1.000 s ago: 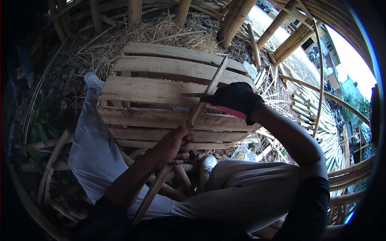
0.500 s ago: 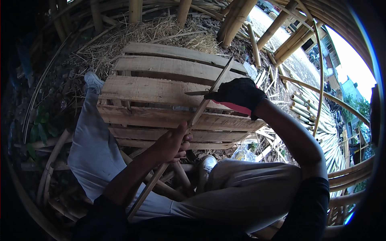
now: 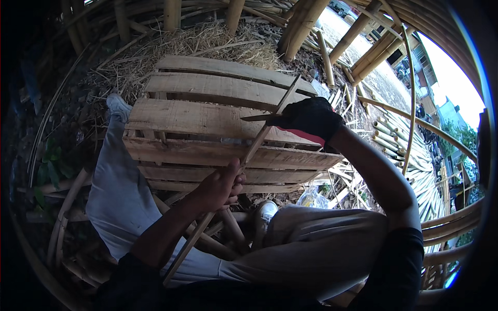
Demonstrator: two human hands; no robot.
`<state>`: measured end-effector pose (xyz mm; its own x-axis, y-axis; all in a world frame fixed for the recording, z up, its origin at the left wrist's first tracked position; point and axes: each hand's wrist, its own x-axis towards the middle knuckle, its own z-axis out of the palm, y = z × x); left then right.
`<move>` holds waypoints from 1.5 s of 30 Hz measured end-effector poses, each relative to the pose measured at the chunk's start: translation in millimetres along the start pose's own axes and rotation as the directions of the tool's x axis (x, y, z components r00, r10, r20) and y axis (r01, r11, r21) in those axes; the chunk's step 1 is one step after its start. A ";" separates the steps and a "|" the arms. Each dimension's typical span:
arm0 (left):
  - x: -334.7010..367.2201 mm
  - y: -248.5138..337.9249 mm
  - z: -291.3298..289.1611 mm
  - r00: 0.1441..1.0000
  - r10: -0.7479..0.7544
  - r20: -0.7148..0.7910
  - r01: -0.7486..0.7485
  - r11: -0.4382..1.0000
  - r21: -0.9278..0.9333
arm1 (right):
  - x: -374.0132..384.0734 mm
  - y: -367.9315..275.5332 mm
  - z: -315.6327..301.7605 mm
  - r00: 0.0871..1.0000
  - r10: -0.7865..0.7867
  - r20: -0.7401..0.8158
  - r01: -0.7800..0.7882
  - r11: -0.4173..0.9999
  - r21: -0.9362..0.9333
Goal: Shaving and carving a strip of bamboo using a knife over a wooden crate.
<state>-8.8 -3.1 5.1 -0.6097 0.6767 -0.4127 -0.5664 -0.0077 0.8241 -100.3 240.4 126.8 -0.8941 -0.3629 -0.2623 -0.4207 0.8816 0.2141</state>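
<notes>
My bare left hand (image 3: pixel 222 187) is closed around a long, narrow bamboo strip (image 3: pixel 258 142), which slants from my lap up over a wooden slatted pallet table (image 3: pixel 181 115). Farther up the strip, my right hand (image 3: pixel 307 120), in a black glove with a red palm, is closed on a knife; its grip hides the handle. The knife's blade (image 3: pixel 253 118) points left and lies across the strip, against it as far as I can see. Beyond the blade, the strip's far end rests over the slats near the table's right side.
Dry straw and shavings (image 3: pixel 207 39) heap up behind the table. Thick bamboo posts (image 3: pixel 303 28) rise at the back, and a pile of cut bamboo poles (image 3: pixel 402 150) lies at the right. Clear plastic (image 3: pixel 313 197) sits by my shoe (image 3: pixel 267 210). More poles (image 3: pixel 67 207) stand low at the left.
Both hands hold the same things. The blade and right hand have shifted very slightly along the strip; the whole view has moved a little left.
</notes>
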 end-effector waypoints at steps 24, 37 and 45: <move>7.3 -9.7 0.4 0.998 0.056 -0.011 -0.057 0.998 -0.005 | -5.4 -9.3 13.8 0.993 -0.041 -0.112 0.034 0.997 -0.068; 7.5 -0.6 6.6 0.995 0.085 -0.051 -0.083 0.995 0.047 | 7.1 46.9 -1.3 0.906 -0.258 -0.334 0.216 0.964 -0.157; 4.1 2.3 12.0 0.998 0.034 -0.061 -0.033 0.999 0.021 | 4.8 53.2 0.5 0.961 0.173 -0.216 -0.188 0.981 -0.048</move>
<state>-5.9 8.5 10.0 -0.6615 0.6295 -0.4077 -0.5345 -0.0144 0.8450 -127.0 285.7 136.5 -0.9653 -0.2610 -0.0117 -0.2521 0.9186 0.3045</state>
